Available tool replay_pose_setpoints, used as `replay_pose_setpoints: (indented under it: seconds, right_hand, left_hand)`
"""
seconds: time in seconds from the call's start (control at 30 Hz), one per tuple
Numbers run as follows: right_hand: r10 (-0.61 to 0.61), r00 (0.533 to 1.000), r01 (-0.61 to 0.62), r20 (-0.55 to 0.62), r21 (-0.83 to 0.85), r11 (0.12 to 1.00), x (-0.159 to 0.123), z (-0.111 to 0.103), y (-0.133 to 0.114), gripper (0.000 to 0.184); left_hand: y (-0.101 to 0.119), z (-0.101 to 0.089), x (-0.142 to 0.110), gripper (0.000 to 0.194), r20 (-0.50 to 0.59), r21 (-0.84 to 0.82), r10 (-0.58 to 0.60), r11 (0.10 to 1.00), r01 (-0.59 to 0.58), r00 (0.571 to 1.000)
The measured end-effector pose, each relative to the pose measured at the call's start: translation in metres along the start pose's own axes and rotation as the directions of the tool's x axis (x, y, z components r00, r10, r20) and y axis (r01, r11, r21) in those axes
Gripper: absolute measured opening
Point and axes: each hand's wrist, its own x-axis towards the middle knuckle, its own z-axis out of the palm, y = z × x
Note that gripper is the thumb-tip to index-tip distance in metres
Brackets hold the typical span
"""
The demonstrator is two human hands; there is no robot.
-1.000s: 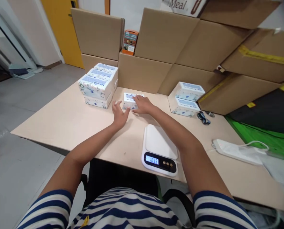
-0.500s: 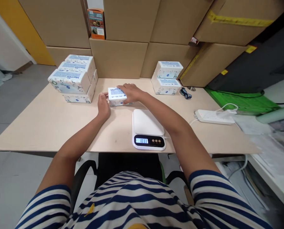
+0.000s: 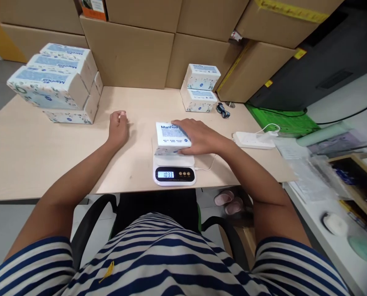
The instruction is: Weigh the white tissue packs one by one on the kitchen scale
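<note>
the cardboard boxes (image 3: 128, 53) stood stacked in front of you, along the far edge of the pale table (image 3: 32, 152). at the table's left, toward the far side, the large stack of packs (image 3: 61, 82) sat in two layers, three packs showing in a row on top with their blue-printed faces up. well to the right of it, the small stack of packs (image 3: 200, 92) stood two high near the boxes. the white scale (image 3: 174, 160) lay at the near edge, around the middle, a thin cable leaving its right side. farther right lay the white power strip (image 3: 253, 140), a cable curving over it. the single pack (image 3: 171, 137), marked manhua, was over the scale's plate; whether it touched the plate you could not tell. your right hand (image 3: 198, 133) gripped that pack from the right, fingers across its top and thumb at its near side. your left hand (image 3: 118, 129) was left of the scale, apart from the pack, its fingers curled inward. a small dark blue object (image 3: 223, 111) lay just beside the small stack. the lit display (image 3: 166, 174) seemed to read 103.3.
</note>
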Motion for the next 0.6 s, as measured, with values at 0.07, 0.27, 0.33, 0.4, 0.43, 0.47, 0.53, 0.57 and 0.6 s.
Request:
replay_pose_setpoints:
  seconds: [0.07,0.27,0.33,0.4,0.43,0.47,0.53,0.57,0.6]
  right_hand:
    - [0.004,1.000,-0.003,-0.010,0.013,1.000,-0.007,0.005,0.000,0.107]
    - [0.047,0.998,-0.046,0.046,-0.013,0.999,-0.013,0.003,-0.003,0.106]
    - [0.073,0.996,-0.072,0.059,-0.029,0.997,-0.014,0.002,-0.006,0.106]
    - [0.098,0.993,-0.095,0.060,-0.048,0.994,-0.014,0.003,-0.008,0.106]
    - [0.102,0.993,-0.099,0.062,-0.057,0.993,-0.014,0.004,-0.009,0.106]
    - [0.098,0.993,-0.094,0.065,-0.063,0.994,-0.014,0.005,-0.009,0.106]
    - [0.062,0.996,-0.058,0.066,-0.057,0.997,-0.013,0.007,-0.008,0.106]
    - [0.038,0.997,-0.036,0.061,-0.046,0.998,-0.013,0.008,-0.007,0.106]
    - [0.020,0.998,-0.019,0.052,-0.032,0.999,-0.014,0.009,-0.006,0.106]
  left_hand:
    - [0.001,0.000,0.000,0.055,-0.021,0.004,-0.068,0.998,0.068,0.997]
    - [0.007,-0.001,-0.001,0.059,0.002,-0.033,-0.135,0.990,0.135,0.991]
    - [0.009,-0.001,-0.001,0.059,0.006,-0.031,-0.133,0.991,0.133,0.991]
    - [0.010,-0.001,-0.002,0.059,0.008,-0.017,-0.129,0.992,0.129,0.992]
    - [0.011,-0.001,-0.002,0.059,0.010,-0.010,-0.126,0.992,0.126,0.992]
    - [0.012,-0.001,-0.002,0.058,0.012,-0.006,-0.123,0.992,0.123,0.992]
    - [0.014,0.000,-0.003,0.057,0.015,-0.004,-0.119,0.993,0.119,0.993]
    - [0.015,0.000,-0.003,0.056,0.015,-0.006,-0.117,0.993,0.117,0.993]
    - [0.016,0.000,-0.004,0.054,0.015,-0.007,-0.115,0.993,0.115,0.993]
